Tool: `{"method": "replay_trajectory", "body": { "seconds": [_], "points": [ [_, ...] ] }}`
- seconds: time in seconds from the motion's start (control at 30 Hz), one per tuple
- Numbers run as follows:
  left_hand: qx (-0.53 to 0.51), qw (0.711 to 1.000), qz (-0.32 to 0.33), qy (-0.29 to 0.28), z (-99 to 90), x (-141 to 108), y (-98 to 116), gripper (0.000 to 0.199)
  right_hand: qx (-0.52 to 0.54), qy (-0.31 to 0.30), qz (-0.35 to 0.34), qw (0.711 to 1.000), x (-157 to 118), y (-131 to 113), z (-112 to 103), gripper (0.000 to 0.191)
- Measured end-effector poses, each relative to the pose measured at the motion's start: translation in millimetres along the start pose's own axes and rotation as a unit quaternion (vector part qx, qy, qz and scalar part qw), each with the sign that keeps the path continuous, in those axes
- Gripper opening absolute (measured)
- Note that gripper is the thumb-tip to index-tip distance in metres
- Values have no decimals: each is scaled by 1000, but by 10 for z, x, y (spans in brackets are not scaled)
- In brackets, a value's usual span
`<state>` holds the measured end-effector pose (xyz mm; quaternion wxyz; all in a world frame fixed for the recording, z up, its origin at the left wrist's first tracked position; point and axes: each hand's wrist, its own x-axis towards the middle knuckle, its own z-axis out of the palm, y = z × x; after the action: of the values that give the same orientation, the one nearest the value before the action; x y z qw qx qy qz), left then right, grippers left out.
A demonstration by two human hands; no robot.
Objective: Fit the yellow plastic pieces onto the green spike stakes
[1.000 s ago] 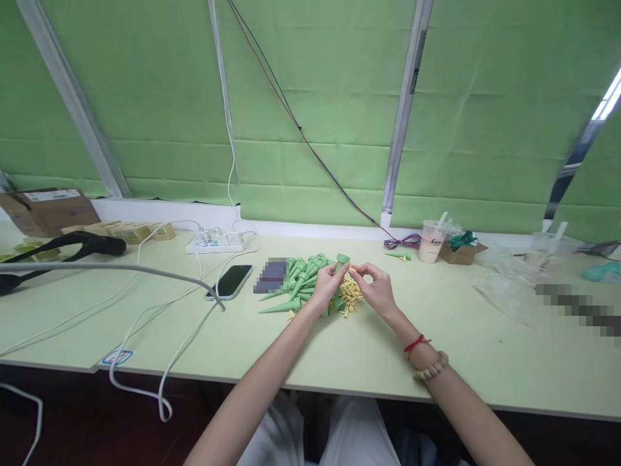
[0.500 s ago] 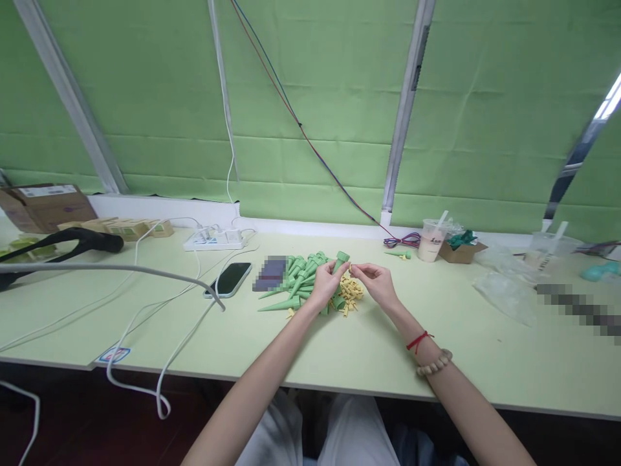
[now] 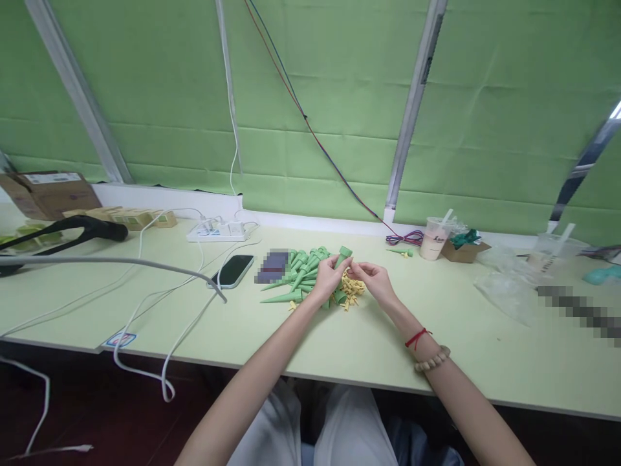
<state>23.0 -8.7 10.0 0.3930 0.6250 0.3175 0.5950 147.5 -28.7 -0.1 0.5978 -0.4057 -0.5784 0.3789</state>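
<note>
Head cam obs., L to R, pos. ref. = green pile [image 3: 301, 270] on the pale desk [image 3: 436, 349]. Far L of green pile, toward back: cardboard box [image 3: 53, 196], black frame [image 3: 82, 224] lying in front of it, row of small boxes [image 3: 136, 219]. Nearer, still L of pile: power strip [image 3: 213, 233] w/ plugs in, white cables [image 3: 182, 338] running over front edge of desk. Dark-screened phone [image 3: 233, 270] L of pile, flat; a pixelated dark patch [image 3: 272, 266] sits btwn phone and pile.

At R side of pile: my left hand [image 3: 328, 278], grip closed on one green cone [image 3: 344, 252], tilted, wide end up, above the pile. Yellow pieces [image 3: 353, 290] heaped at R edge of pile, below the hands. My right hand [image 3: 377, 279]: grip narrow, fingertips pinched right by left fingertips; can't tell if a yellow pc. is in it. Red string and beaded bracelet [image 3: 433, 360] on R wrist.

R of pile, toward back: lone green spike [image 3: 398, 251] w/ yellow bit, coiled wires [image 3: 410, 238] just behind it, then cup [image 3: 433, 241] w/ straw, small open box [image 3: 463, 251] w/ dk green wrap. Far R of pile: clear plastic bag [image 3: 504, 292], 2nd cup [image 3: 541, 260] partly hidden.
</note>
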Motion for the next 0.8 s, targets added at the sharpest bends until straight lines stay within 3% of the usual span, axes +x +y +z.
{"method": "replay_trajectory", "body": {
  "seconds": [0.13, 0.23, 0.37, 0.43, 0.57, 0.7, 0.8],
  "points": [
    [7, 1000, 18, -11, -2, -7, 42, 38, -8, 21, -10, 1000, -9, 12, 14, 35],
    [1, 1000, 8, -8, 6, -16, 49, 38, -93, 52, -82, 991, -41, 1, 18, 31],
    [-6, 1000, -14, 14, 12, -24, 5, 42, -209, 88, -220, 949, -65, -11, -16, 22],
    [-10, 1000, -19, 16, 12, -29, -18, 40, -221, 91, -243, 940, -60, -6, -38, 19],
    [-10, 1000, -12, 2, 3, -31, -28, 37, -180, 83, -184, 963, -29, 20, -56, 26],
    [13, 1000, -8, 26, -22, -3, -28, 42, -100, 58, -103, 988, 24, 63, -73, 35],
    [29, 999, 0, 27, -43, 17, -38, 42, -67, 47, -94, 992, 56, 87, -90, 33]
  ]
}}
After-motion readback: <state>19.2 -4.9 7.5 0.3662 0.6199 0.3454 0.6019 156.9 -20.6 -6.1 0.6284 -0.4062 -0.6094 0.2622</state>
